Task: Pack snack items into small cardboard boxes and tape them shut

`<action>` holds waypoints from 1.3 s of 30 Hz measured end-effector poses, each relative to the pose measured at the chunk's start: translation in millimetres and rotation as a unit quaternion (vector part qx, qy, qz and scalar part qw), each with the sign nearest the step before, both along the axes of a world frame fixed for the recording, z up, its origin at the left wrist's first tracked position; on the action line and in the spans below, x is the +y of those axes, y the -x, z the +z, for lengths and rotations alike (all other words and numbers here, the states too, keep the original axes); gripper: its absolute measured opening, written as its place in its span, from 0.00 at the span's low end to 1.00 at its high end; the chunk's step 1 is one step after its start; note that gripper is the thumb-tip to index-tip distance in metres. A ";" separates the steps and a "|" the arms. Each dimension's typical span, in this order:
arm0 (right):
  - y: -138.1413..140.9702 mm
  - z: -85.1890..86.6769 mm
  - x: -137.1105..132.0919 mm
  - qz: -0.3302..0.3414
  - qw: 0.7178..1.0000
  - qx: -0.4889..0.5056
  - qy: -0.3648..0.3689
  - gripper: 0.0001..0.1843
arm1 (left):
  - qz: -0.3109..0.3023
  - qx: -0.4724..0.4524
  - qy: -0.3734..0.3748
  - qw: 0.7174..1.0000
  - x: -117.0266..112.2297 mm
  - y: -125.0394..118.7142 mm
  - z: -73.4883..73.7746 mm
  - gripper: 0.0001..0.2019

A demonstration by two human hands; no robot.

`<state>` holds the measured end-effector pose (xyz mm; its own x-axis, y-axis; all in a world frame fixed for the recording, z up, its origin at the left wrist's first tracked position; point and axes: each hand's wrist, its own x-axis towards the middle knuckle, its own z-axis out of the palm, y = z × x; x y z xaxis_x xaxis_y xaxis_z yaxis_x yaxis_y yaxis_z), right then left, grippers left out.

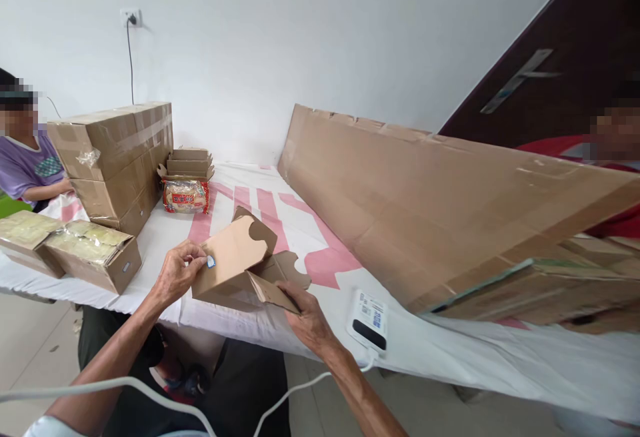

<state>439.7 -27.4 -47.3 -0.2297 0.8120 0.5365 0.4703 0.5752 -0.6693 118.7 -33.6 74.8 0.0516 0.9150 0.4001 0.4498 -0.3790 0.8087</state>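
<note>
An open cardboard box (227,290) with raised flaps sits at the table's front edge, between my two hands. My left hand (181,270) is closed in a pinch at the box's left flap, on a small white piece with a blue edge (211,261), perhaps a sticker. The fingers of my right hand (307,317) are wrapped round the box's right flap (273,292). The inside of the box is hidden by the flaps.
Taped boxes (113,163) are stacked at the left, with two lower boxes (90,250) in front. A red food packet (186,195) lies before a small open carton (187,162). A large cardboard panel (425,203) stands right. A cabled white device (369,320) lies nearby. People sit on both sides.
</note>
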 end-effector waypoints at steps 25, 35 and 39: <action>13.5 11.4 -0.4 -0.005 0.996 -0.056 -0.069 0.27 | -0.039 -0.282 0.097 0.954 -10.4 33.4 11.8 0.19; 58.3 50.6 16.1 -0.045 0.944 -0.257 -0.203 0.31 | 0.059 -0.291 0.029 0.954 -11.2 62.0 30.4 0.16; 74.8 51.8 19.5 -0.019 0.936 -0.288 -0.202 0.31 | 0.083 -0.274 0.003 0.958 -12.6 73.9 37.4 0.14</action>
